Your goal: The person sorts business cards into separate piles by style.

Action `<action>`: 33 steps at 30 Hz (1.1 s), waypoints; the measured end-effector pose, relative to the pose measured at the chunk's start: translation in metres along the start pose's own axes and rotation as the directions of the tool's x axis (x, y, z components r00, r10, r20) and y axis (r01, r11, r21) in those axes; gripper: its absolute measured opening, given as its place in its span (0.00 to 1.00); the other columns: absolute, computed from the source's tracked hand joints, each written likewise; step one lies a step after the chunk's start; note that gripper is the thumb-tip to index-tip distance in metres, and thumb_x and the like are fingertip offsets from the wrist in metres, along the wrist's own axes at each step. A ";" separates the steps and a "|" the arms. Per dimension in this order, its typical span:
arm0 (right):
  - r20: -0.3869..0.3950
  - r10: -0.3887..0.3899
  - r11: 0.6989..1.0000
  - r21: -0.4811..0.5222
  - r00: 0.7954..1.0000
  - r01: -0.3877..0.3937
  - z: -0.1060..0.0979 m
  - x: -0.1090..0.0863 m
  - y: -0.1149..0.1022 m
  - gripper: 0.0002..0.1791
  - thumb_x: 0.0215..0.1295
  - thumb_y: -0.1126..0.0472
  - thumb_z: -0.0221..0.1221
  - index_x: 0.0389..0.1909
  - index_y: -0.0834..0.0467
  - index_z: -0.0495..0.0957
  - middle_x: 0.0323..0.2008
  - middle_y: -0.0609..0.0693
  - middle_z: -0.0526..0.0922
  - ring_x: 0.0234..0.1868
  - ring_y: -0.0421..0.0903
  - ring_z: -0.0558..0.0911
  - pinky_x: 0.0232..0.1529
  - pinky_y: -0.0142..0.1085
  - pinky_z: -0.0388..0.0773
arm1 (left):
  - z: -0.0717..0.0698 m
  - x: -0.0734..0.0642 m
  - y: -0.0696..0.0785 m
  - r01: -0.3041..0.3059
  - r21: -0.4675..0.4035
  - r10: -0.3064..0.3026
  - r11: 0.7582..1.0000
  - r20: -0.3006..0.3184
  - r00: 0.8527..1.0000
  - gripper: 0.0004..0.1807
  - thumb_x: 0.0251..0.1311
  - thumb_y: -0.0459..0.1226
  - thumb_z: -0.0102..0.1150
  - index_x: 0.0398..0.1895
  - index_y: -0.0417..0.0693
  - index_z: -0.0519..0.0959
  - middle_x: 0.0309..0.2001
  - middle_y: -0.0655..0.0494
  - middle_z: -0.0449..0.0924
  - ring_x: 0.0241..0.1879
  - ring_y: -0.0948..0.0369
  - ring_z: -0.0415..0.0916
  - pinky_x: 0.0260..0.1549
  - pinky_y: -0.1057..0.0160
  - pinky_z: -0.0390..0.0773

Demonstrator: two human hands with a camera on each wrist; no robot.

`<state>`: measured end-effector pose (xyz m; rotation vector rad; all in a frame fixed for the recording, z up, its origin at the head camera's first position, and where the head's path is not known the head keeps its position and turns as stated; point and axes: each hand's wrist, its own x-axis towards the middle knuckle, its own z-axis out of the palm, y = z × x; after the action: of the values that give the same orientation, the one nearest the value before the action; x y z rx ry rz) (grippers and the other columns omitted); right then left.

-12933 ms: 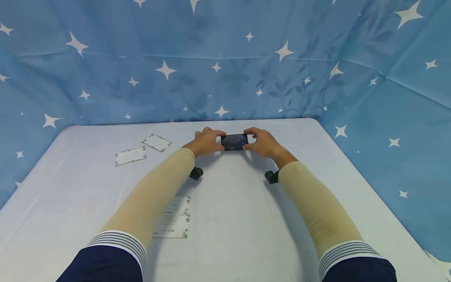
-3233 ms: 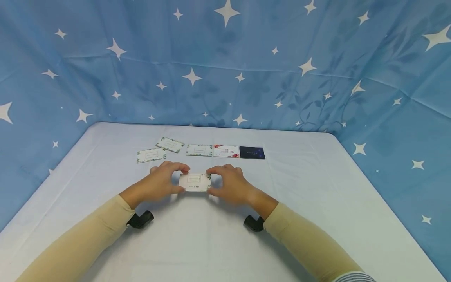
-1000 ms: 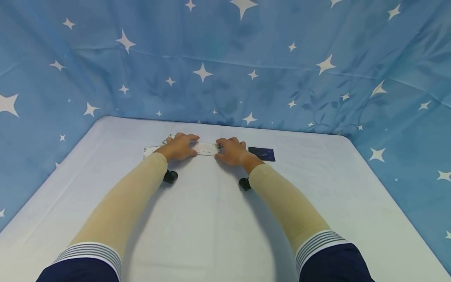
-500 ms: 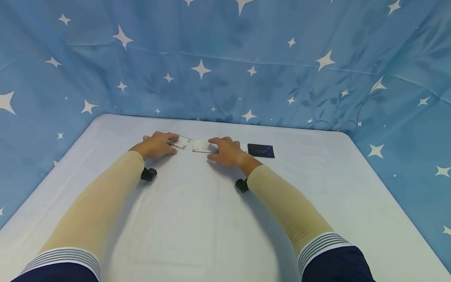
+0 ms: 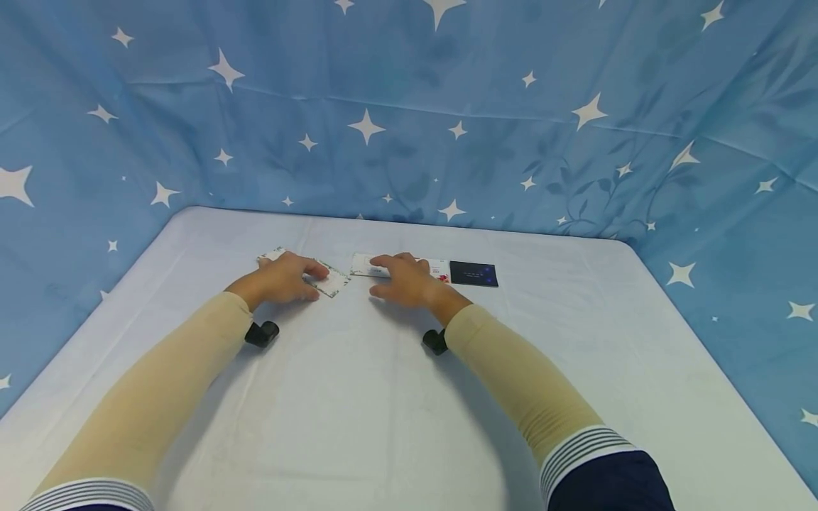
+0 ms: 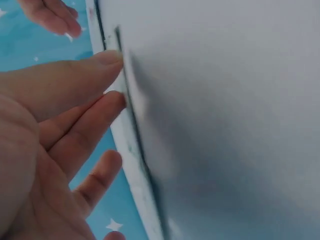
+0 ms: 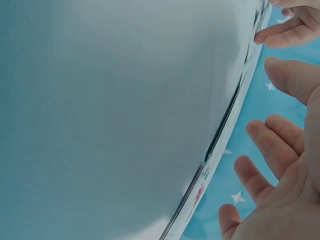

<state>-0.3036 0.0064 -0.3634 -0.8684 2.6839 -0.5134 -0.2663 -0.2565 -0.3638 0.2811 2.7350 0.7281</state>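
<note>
In the head view, my left hand (image 5: 281,278) has its thumb and index finger at a white leaf-bordered business card (image 5: 334,282), lying askew on the table. The left wrist view has the thumb and a finger pinching at that card's edge (image 6: 131,120), the other fingers spread. My right hand (image 5: 409,282) hovers before a row of cards, its fingers loosely spread with nothing between them. It partly hides a white leafy card (image 5: 361,265) and a red-flowered card (image 5: 441,270). A dark blue card (image 5: 473,274) ends the row on the right.
Another leaf-bordered card (image 5: 271,255) lies behind my left hand, mostly covered. All the cards are near the far edge of the white-covered table (image 5: 383,397). A blue star-printed curtain (image 5: 409,156) hangs beyond it.
Both hands carried a white card to the row and let go. My left hand then moved left to the askew card, which has turned and slid nearer. The dark card held earliest lies in the row.
</note>
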 end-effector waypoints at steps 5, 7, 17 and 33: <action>0.003 -0.004 1.000 -0.008 1.000 0.004 0.002 -0.002 -0.001 0.35 0.69 0.47 0.60 0.75 0.49 0.64 0.69 0.49 0.70 0.73 0.53 0.58 0.66 0.57 0.50 | 0.004 -0.005 0.012 -0.017 0.010 0.016 1.000 0.057 0.998 0.26 0.59 0.39 0.69 0.63 0.49 0.80 0.61 0.55 0.80 0.70 0.46 0.61 0.60 0.25 0.32; 0.004 -0.003 1.000 -0.012 1.000 0.003 0.003 -0.002 0.000 0.35 0.69 0.46 0.61 0.75 0.49 0.65 0.69 0.49 0.70 0.73 0.53 0.58 0.66 0.57 0.51 | 0.008 -0.006 0.018 -0.031 0.006 0.030 1.000 0.081 0.996 0.27 0.60 0.40 0.68 0.63 0.49 0.79 0.61 0.56 0.79 0.70 0.48 0.63 0.61 0.26 0.37; 0.035 -0.077 0.997 -0.003 0.996 0.077 0.007 -0.007 0.002 0.38 0.59 0.39 0.68 0.68 0.49 0.73 0.64 0.44 0.76 0.68 0.52 0.63 0.63 0.54 0.56 | 0.029 -0.008 0.046 -0.073 -0.174 0.102 0.982 0.159 0.982 0.34 0.61 0.42 0.66 0.71 0.43 0.71 0.65 0.54 0.75 0.71 0.49 0.61 0.68 0.41 0.53; 0.064 -0.014 0.997 -0.079 0.998 0.019 0.006 -0.016 0.009 0.32 0.60 0.47 0.69 0.66 0.48 0.75 0.61 0.44 0.77 0.65 0.50 0.66 0.63 0.50 0.57 | 0.034 -0.009 0.040 -0.046 0.048 0.046 0.998 0.013 0.999 0.40 0.55 0.47 0.74 0.72 0.55 0.70 0.65 0.45 0.71 0.63 0.47 0.62 0.52 0.42 0.55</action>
<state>-0.2937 0.0210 -0.3704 -0.9134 2.6568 -0.3785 -0.2425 -0.2095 -0.3697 0.3590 2.7463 0.6713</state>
